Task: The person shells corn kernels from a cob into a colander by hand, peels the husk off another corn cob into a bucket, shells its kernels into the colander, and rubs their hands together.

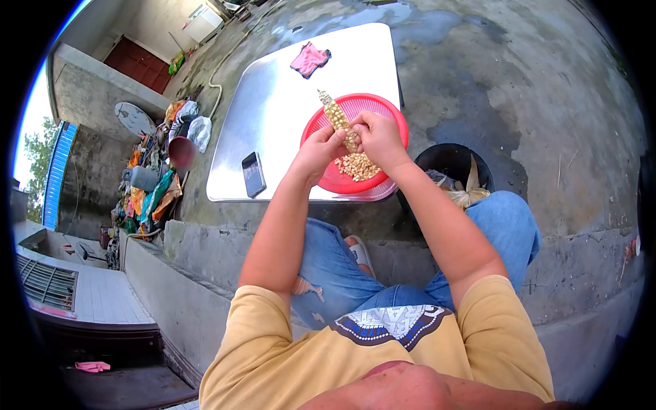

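Observation:
An ear of corn, partly stripped of its kernels, is held tilted over a red plastic basket. My left hand grips the ear's lower left side. Against its lower right side, my right hand is closed with thumb and fingers on the kernels. Loose corn kernels lie heaped in the basket below both hands. The lower end of the ear is partly hidden by my fingers.
The basket stands on a shiny metal table with a phone and a pink cloth. At the right, a black bucket contains corn husks. Piled clutter lies left on the concrete ground.

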A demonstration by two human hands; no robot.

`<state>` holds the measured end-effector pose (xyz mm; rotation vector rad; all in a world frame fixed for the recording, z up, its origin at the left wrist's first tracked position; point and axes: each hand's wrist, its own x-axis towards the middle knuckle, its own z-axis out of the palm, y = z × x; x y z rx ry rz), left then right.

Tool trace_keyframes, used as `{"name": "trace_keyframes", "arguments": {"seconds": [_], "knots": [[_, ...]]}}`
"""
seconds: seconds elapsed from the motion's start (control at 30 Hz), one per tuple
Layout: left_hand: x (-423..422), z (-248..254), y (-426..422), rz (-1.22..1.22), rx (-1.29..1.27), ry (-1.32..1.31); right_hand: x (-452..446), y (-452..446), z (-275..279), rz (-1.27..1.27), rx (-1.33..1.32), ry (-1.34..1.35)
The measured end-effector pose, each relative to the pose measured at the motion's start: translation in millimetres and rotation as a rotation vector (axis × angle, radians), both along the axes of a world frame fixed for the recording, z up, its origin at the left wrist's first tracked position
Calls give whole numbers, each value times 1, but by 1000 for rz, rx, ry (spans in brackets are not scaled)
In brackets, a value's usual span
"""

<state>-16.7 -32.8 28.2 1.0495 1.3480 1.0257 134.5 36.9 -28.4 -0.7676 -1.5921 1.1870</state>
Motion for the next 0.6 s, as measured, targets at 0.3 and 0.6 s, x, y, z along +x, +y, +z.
{"name": "trace_keyframes", "arguments": {"seconds": [0.3, 0.6], "knots": [[-8, 5, 0, -25, 64, 136, 15, -1, 25, 41, 82, -171], [-7, 2, -1, -67, 69, 237, 12, -2, 24, 1, 52, -230]]}}
